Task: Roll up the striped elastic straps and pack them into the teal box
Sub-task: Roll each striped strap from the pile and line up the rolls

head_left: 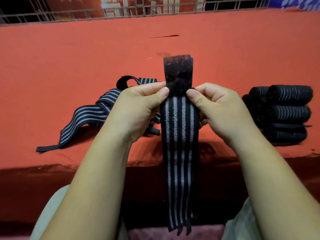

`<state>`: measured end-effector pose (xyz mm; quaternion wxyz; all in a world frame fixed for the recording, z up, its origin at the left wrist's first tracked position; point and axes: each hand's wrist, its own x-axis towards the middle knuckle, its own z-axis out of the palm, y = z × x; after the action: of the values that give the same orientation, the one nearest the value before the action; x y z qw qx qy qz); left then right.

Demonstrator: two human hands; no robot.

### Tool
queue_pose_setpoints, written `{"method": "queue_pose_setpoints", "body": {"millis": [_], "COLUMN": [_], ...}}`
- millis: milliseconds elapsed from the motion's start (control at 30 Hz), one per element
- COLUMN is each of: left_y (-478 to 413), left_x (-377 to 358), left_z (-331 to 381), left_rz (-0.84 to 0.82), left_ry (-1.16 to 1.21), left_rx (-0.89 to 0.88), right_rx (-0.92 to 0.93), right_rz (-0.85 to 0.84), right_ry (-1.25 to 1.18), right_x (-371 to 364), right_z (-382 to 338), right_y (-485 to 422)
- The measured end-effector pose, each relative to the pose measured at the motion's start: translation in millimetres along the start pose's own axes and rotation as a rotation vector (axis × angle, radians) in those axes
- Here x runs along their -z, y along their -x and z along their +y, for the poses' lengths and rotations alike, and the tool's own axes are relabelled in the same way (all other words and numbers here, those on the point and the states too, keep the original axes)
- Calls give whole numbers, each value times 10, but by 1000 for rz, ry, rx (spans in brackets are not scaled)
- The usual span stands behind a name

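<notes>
1. Both hands are up in front of the body, left hand [138, 108] and right hand [221, 110], over the near edge of the red-covered worktop [69, 52], with one striped strap [180, 135] between them
2. Left grip is narrow: the thumb and curled fingers pinch the strap's left edge, thumb tip on the front face
3. Right grip is the same on the right edge, thumb pressed to the front and fingers curled behind, holding the strap
4. The strap is held upright and is black with grey stripes running lengthwise. Its fuzzy black fastener end [178, 71] sticks up above the thumbs
5. The long striped tail hangs straight down between the forearms to the lap, with loose black tabs at the bottom end
6. There is a small dark bulge on the strap between the two thumbs; cannot tell if it is a fold or a roll
7. The loose straps [90, 116] lie unrolled in a tangled heap on the worktop left of the left hand, partly hidden behind it. One tail runs toward the near left edge and ends in a plain black tab
8. The rolled straps [284, 113] lie piled on their sides on the worktop to the right, touching each other and apart from the right hand
9. A metal railing [52, 16] runs along the far edge, and pale trouser legs [50, 205] show at the bottom corners
</notes>
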<state>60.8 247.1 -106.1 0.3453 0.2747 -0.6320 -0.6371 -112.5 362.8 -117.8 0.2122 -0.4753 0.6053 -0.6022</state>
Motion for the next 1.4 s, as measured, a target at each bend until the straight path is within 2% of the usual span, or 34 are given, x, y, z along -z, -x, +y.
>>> {"method": "queue_pose_setpoints", "body": {"millis": [100, 233, 400, 567, 800, 1067, 1267, 1400], "left_y": [-69, -74, -29, 26, -12, 25, 18, 15], "left_x": [4, -2, 9, -41, 4, 26, 16, -6], "left_z": [-45, -87, -116, -168, -241, -168, -170, -147], "left_rz": [11, 63, 124, 28, -105, -120, -87, -56], "left_ry": [31, -47, -135, -45, 110, -101, -84, -4], "left_rx": [-13, -83, -151, -196, -137, -135, -173, -100], "right_rx": [11, 40, 26, -18, -43, -72, -1, 55], "right_rz": [11, -17, -14, -25, -62, -55, -91, -79], "right_ry": [-39, -52, -186, -323, -458, -387, -284, -277], "right_x": [8, 36, -31, -41, -14, 47, 62, 53], "right_z": [59, 112, 157, 168, 157, 141, 171, 188], "right_y": [-59, -99, -47, 2, 78, 75, 50, 53]}}
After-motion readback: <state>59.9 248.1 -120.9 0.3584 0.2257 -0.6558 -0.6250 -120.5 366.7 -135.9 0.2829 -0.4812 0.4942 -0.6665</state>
